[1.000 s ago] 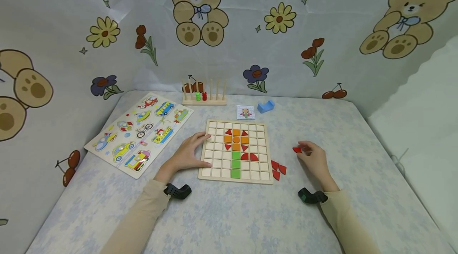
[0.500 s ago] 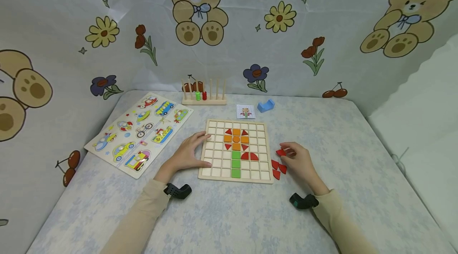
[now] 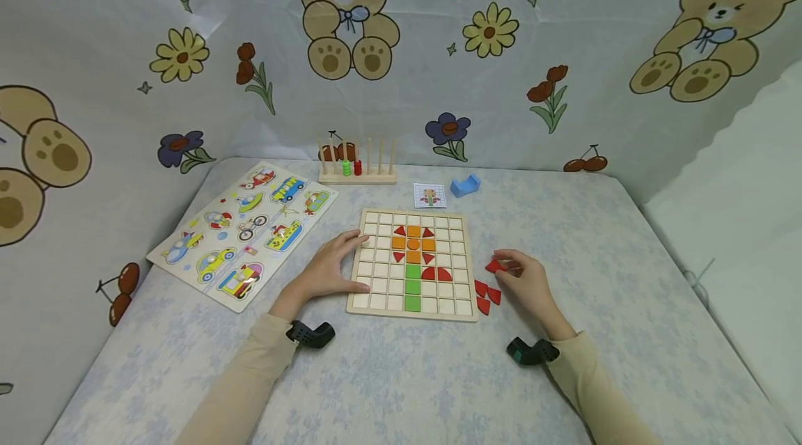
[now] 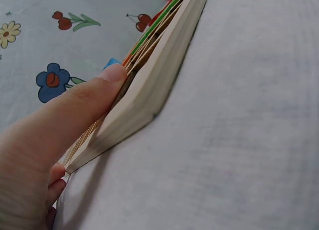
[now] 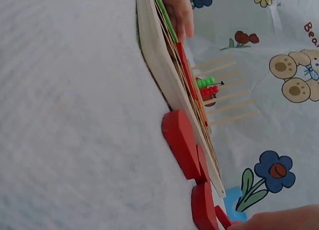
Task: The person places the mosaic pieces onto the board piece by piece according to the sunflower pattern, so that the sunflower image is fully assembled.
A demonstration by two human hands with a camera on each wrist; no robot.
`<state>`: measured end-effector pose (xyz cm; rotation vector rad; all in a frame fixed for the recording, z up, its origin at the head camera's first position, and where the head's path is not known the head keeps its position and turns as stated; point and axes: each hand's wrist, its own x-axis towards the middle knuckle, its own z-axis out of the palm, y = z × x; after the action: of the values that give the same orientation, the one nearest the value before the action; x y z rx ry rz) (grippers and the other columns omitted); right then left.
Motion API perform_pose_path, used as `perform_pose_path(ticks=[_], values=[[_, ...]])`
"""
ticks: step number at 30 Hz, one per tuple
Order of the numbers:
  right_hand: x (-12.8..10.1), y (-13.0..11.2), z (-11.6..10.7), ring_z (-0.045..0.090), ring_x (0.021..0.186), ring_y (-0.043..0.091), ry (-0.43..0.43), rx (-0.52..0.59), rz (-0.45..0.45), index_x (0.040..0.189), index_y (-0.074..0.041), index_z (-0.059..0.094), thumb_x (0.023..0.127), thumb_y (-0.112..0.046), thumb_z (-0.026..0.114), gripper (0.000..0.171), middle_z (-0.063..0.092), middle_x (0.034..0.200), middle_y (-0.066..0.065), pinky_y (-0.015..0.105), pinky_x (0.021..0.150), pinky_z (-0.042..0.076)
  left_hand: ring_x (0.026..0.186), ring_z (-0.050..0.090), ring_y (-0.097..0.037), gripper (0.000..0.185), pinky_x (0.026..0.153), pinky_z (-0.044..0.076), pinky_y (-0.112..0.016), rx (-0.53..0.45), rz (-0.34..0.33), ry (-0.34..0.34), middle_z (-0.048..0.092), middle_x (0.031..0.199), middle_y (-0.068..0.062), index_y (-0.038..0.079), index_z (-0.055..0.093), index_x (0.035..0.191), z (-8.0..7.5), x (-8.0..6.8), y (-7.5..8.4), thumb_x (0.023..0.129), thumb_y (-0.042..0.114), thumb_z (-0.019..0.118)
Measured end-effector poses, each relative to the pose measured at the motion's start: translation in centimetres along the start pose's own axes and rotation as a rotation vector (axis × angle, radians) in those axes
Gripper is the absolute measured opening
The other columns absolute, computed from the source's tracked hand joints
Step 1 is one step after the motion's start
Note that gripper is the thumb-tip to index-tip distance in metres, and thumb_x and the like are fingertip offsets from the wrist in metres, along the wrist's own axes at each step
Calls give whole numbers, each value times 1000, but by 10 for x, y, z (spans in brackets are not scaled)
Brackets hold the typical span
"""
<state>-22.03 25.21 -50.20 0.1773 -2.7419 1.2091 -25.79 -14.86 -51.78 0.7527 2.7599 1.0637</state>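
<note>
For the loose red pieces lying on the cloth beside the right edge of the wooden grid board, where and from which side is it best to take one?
Probably pinch a red piece across its thin side edges, from above and the right: the grid board blocks the left side, and the pieces lie flat.

You see a vehicle puzzle board [image 3: 244,232] at ten o'clock, a peg rack with beads [image 3: 357,168] at twelve, a blue block [image 3: 466,185] and pattern card [image 3: 429,196] at one.
</note>
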Motion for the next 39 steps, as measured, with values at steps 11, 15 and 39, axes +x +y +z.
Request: perform_pose_path(ticks=[11,15,39], values=[[2,-2,10,56,87,24,3,-48,-5,117,0,64,84,-9,71,35,66,107,18,27,71,45,144,24,-32,101,115,21,-58,5,-9,2,26,156,-4,25,35,148,0,0,-1,64,56,81],[3,-3,13,57,89,25,-16,-66,-64,117,0,64,83,-3,70,35,67,107,17,29,72,46,144,25,-32,101,114,21,-58,0,-9,2,26,156,-5,25,35,148,0,0,-1,65,56,81],[-16,-74,55,59,91,24,-167,104,-218,110,-1,67,76,1,73,34,68,105,11,28,77,51,144,24,-33,100,114,21,-59,0,-5,1,26,157,-5,24,34,149,0,-1,2,65,54,81]])
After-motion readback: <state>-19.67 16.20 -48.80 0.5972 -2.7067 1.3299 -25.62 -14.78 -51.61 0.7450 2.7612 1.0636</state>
